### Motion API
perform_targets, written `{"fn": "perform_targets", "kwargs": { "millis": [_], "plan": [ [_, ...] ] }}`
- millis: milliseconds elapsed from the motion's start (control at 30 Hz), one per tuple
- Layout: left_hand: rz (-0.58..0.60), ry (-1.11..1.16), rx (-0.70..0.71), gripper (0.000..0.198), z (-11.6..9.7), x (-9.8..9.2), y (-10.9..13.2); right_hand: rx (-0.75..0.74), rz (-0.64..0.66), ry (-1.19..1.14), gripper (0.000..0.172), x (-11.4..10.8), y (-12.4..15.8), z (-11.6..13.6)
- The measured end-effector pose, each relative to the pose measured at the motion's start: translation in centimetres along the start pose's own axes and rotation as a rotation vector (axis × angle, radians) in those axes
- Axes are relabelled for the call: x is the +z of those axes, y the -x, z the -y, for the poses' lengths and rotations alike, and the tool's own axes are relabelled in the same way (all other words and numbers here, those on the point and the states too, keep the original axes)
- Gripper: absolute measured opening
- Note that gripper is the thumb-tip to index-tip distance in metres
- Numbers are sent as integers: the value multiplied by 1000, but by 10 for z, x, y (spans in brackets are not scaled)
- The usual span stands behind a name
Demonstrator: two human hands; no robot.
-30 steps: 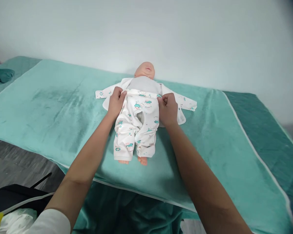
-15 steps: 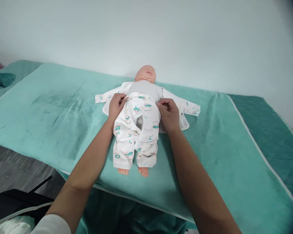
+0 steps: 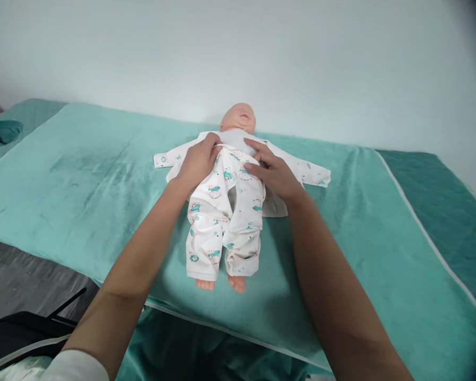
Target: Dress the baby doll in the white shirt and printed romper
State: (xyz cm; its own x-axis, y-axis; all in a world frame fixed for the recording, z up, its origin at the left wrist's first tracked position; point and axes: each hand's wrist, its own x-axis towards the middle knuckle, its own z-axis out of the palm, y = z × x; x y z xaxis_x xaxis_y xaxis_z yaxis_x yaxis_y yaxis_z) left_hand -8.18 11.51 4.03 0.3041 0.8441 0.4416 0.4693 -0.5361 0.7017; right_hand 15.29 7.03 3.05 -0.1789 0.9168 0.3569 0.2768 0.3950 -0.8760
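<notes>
A baby doll lies on its back on the green covered bed, head toward the wall. White printed baby pants cover its legs and reach up over the belly, with the feet bare below the cuffs. Its white jacket is spread open beneath it, sleeves stretched to both sides. My left hand pinches the waistband at the doll's left-hand side in view. On the other side, my right hand rests with fingers apart on the front of the pants near the waistband.
The green bed cover stretches to both sides, with a face hole at the far left. A pale wall stands behind. A black object and a pale cord are at the lower left.
Both hands have moved up and inward along the waistband. The waistband is lifted higher at my left hand, and my right hand has opened its fingers over the pants' front.
</notes>
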Motion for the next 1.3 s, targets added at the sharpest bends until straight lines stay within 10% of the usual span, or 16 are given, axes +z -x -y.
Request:
{"fn": "perform_targets", "kwargs": {
  "millis": [367, 933, 1167, 1300],
  "plan": [
    [-189, 257, -296, 15, 31, 29, -37, 75, -276, 12, 39, 4, -43, -40],
    [-198, 452, -286, 16, 31, 29, -14, -6, -292, -95, 17, 5, -12, -47],
    [-276, 400, -334, 16, 36, 31, -7, 219, -599, 99, 18, 12, 16, -31],
    [-289, 356, -389, 8, 32, 22, 18, 390, -420, 122, 38, 6, 38, -20]
  ]
}}
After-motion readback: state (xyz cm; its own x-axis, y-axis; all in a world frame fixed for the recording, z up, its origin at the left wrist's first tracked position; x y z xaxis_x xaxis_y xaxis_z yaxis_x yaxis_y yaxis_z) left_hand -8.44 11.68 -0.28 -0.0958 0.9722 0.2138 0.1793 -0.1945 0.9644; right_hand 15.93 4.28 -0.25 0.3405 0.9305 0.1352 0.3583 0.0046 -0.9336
